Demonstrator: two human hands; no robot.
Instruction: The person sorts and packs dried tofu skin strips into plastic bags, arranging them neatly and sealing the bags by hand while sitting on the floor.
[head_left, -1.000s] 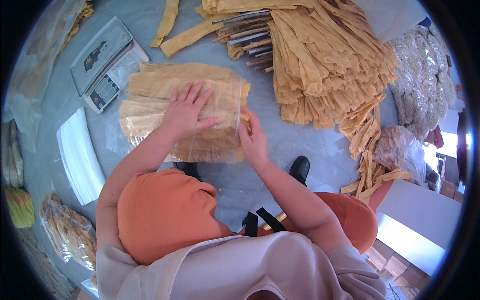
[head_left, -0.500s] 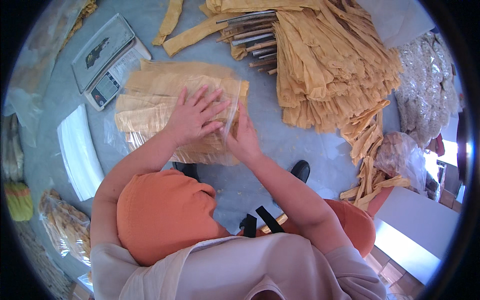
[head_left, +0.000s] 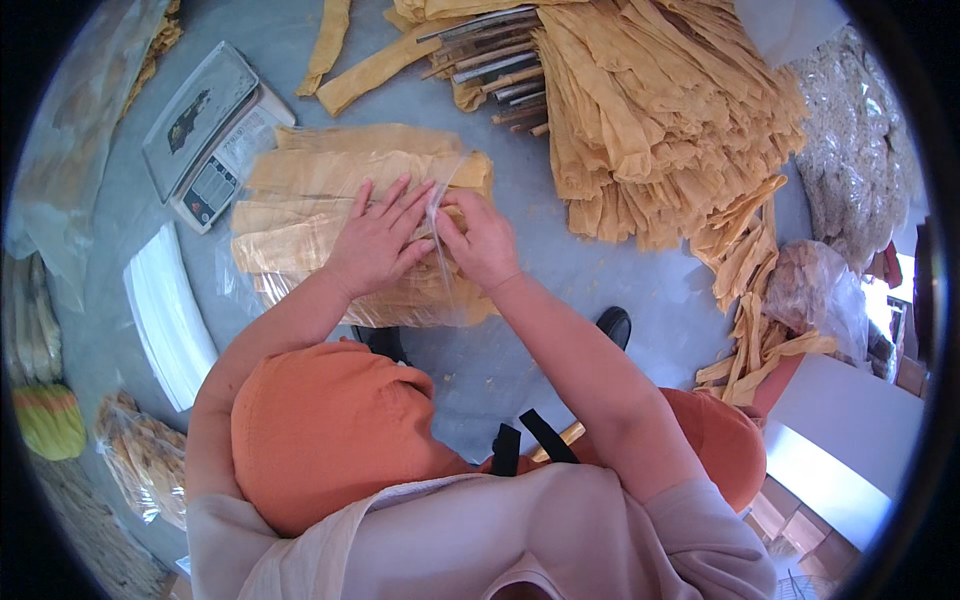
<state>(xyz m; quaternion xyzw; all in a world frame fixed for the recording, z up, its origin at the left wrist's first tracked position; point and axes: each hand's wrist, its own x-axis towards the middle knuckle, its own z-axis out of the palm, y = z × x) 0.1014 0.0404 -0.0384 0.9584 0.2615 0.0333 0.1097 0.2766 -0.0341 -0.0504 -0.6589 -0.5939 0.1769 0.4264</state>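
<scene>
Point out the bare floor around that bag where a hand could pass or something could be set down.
Bare floor lies between the bag of yellow sheets and the big heap. Another patch sits below the bag, by the black shoe. It is crowded left, with the scale touching the bag and the white stack close.

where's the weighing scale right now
Head view, upper left: the scale lies on the grey floor, just left of the clear bag of yellow sheets.

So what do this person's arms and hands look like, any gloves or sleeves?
No gloves: the left hand and right hand are bare, with no rings or watch visible. Both forearms are uncovered. Short, loose sleeves of a pale beige top end near the elbows.
</scene>
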